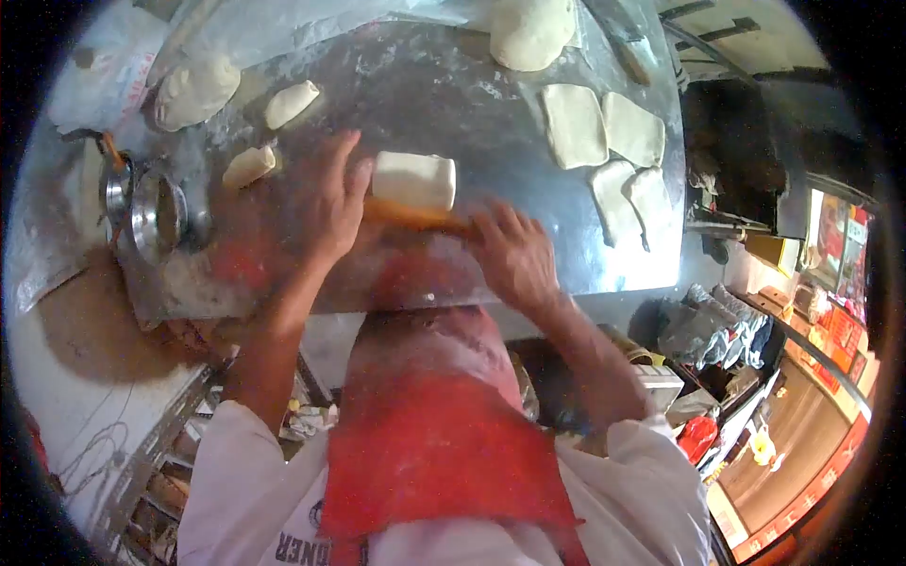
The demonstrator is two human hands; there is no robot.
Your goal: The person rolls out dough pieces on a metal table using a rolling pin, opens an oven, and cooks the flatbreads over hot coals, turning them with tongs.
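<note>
A blurred wooden rolling pin lies crosswise at the near edge of a flat, pale rectangle of dough on the metal worktop. My left hand is at the pin's left end, its fingers stretched upward and apart beside the dough. At the right end, my right hand has its fingers curled over the pin. Two small dough rolls, one upper and one lower, lie left of my left hand.
Several flat dough pieces lie at the right of the metal worktop. Larger dough lumps rest at the back centre and back left. Metal bowls stand at the left edge. A knife-like tool is at the back right.
</note>
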